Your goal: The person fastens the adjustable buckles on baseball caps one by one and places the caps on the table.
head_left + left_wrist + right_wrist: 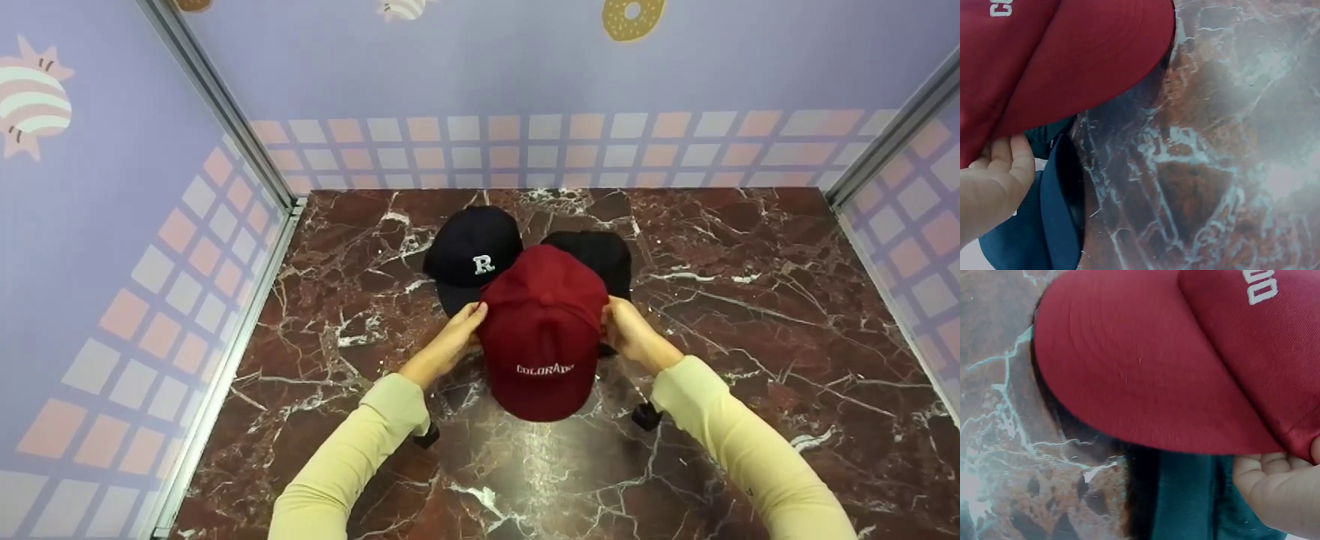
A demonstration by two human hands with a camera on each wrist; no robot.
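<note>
A red baseball cap (546,322) with white COLORADO lettering is held between both hands, its brim toward the person. My left hand (456,337) grips its left edge, fingers curled under the rim in the left wrist view. On the opposite edge my right hand (636,330) holds the rim, with fingers tucked beneath it in the right wrist view. Behind the red cap, to the left, lies a navy cap (474,244) with a white R. A black cap (600,255) lies behind to the right, partly hidden by the red one.
The caps are over a dark red marbled tabletop (750,360) with white veins. Purple panels (465,75) with checkered borders wall the left, back and right sides. Small black devices, such as the one (646,415) below the right cuff, hang near the wrists.
</note>
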